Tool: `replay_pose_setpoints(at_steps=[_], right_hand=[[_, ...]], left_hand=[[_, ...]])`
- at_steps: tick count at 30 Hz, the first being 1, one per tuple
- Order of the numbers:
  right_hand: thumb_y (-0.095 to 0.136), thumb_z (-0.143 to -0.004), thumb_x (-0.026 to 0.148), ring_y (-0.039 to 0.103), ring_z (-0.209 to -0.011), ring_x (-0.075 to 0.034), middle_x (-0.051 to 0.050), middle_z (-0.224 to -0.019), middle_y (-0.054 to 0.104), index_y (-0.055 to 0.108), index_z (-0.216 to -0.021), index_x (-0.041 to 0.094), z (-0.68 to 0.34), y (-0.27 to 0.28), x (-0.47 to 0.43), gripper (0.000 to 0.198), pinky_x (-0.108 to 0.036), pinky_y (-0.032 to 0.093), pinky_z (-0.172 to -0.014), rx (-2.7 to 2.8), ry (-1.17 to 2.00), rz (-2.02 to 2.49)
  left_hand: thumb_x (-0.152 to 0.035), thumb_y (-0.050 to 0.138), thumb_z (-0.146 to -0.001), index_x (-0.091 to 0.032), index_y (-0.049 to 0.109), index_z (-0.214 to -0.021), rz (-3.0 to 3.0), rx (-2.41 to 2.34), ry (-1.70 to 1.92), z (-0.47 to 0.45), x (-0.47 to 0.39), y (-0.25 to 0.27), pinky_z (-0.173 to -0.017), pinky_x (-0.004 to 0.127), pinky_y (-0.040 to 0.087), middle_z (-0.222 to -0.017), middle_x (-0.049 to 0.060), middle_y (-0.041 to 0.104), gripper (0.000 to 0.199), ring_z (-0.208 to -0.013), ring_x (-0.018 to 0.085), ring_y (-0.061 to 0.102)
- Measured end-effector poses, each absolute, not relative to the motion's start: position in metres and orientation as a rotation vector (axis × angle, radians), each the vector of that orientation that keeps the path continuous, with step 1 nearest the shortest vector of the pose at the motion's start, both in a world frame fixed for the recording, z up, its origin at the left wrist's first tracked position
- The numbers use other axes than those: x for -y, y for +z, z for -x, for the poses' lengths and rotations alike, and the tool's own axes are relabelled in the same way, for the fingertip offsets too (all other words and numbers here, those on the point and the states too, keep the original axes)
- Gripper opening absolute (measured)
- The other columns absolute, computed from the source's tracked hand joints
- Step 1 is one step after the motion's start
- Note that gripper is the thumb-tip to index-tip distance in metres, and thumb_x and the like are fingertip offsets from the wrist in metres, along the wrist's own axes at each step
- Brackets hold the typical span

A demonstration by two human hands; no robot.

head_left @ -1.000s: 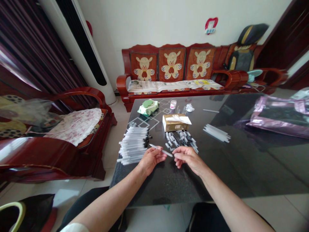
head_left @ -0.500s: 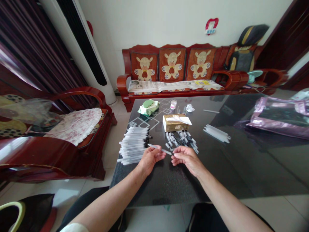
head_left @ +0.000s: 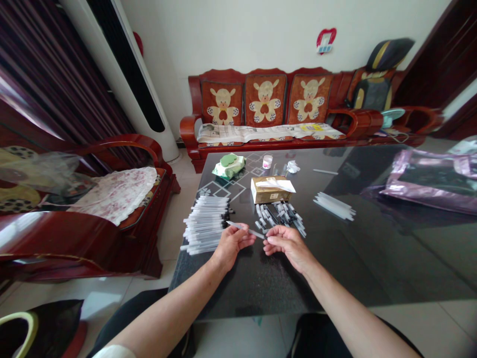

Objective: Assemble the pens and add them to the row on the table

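Low over the dark table, my left hand (head_left: 235,242) pinches a slim, whitish pen barrel (head_left: 256,233) between thumb and fingers. Its pointed left end juts out past the hand, towards the pen pile. My right hand (head_left: 285,244) is closed at the barrel's right end, its thumb and forefinger on a small black pen part (head_left: 266,237) that they mostly cover. To the left lies a thick row of pens (head_left: 204,226) with clear barrels and black ends. Beyond my right hand, loose pen caps (head_left: 286,214), clear and black, are heaped.
A gold cardboard box (head_left: 274,194) with white paper on top stands behind the caps. Several empty barrels (head_left: 334,206) lie to the right. Further back are green wipes (head_left: 228,166), a small cup (head_left: 267,161) and crumpled tissue (head_left: 293,167). A purple-edged plastic bag (head_left: 428,186) rests far right.
My right hand has shifted very slightly left, its fingertips closing onto the barrel's right end. My left hand and the piles look the same.
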State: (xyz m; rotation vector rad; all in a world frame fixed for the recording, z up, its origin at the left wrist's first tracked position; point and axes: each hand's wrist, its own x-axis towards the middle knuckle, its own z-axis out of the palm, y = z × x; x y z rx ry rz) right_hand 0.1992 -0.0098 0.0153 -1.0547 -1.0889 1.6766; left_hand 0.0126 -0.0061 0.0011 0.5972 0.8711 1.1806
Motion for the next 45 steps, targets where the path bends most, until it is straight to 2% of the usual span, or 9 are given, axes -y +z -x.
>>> replay_pose_setpoints(at_steps=[12,25,36,45], right_hand=[[0.074,-0.063,0.029,0.067,-0.059,-0.019,-0.005,-0.07,0.068,0.06,-0.081,0.013,-0.199,0.013,0.01,0.027,-0.035,0.055,-0.059,1.083,1.675,1.057],[0.072,-0.066,0.024,0.067,-0.059,-0.019,-0.006,-0.07,0.069,0.059,-0.082,0.012,-0.198,0.01,0.009,0.024,-0.034,0.056,-0.058,1.069,1.687,1.038],[0.07,-0.072,0.034,0.066,-0.054,-0.018,-0.007,-0.067,0.068,0.06,-0.082,0.011,-0.2,0.003,0.009,0.027,-0.03,0.054,-0.049,1.125,1.67,1.095],[0.058,-0.081,0.045,0.061,-0.043,-0.015,-0.005,-0.058,0.065,0.059,-0.079,0.011,-0.198,0.004,0.009,0.034,-0.025,0.049,-0.039,1.189,1.716,1.134]], left_hand=[[-0.029,0.072,-0.072,-0.012,0.058,-0.089,-0.648,-0.869,1.183,-0.014,0.007,0.002,-0.07,0.03,0.055,-0.078,0.008,0.068,0.028,-0.071,0.017,0.067],[-0.029,0.069,-0.075,-0.013,0.056,-0.09,-0.682,-0.863,1.193,-0.015,0.01,0.003,-0.071,0.03,0.054,-0.082,0.009,0.069,0.026,-0.073,0.018,0.067],[-0.03,0.07,-0.074,-0.014,0.055,-0.091,-0.759,-0.836,1.251,-0.015,0.01,0.003,-0.072,0.033,0.053,-0.084,0.008,0.069,0.028,-0.075,0.019,0.067],[-0.031,0.07,-0.074,-0.014,0.056,-0.091,-0.785,-0.847,1.263,-0.015,0.011,0.002,-0.073,0.034,0.053,-0.085,0.008,0.068,0.028,-0.075,0.019,0.067]])
